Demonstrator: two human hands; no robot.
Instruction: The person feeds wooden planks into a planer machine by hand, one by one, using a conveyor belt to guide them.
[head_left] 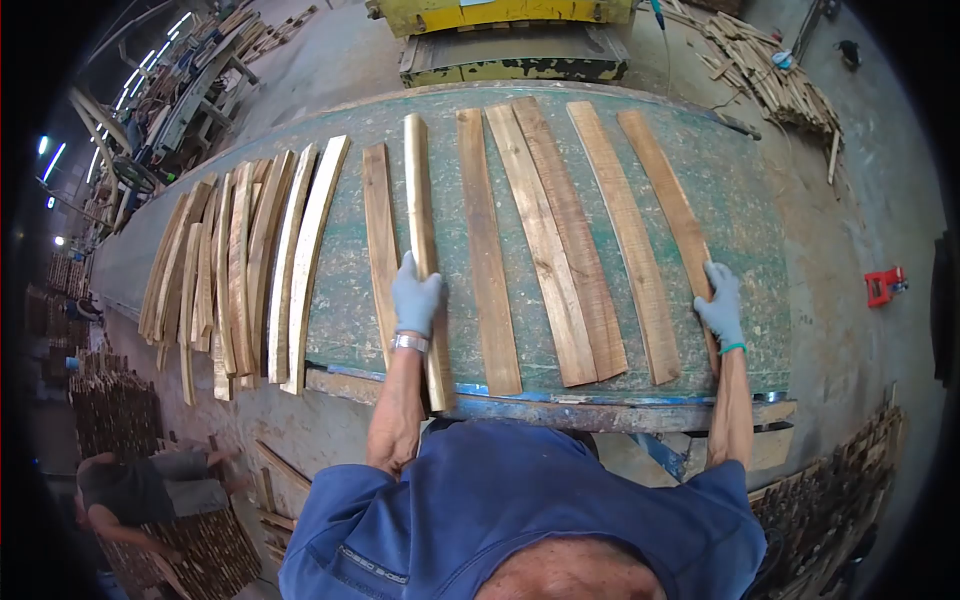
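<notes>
Wooden strips lie lengthwise away from me on a worn green table. My left hand, in a grey-blue glove, is closed on a pale strip standing partly on its edge. Just left of it lies a darker strip. My right hand, also gloved, grips the near part of the rightmost strip, its fingers at the strip's right edge. Between my hands are a brown strip, two strips touching side by side, and another single strip.
Several strips are bunched at the table's left. A yellow machine stands beyond the far edge. Wood piles lie at the back right, with more stacks near the lower corners. A person is at the lower left. A red object lies on the floor.
</notes>
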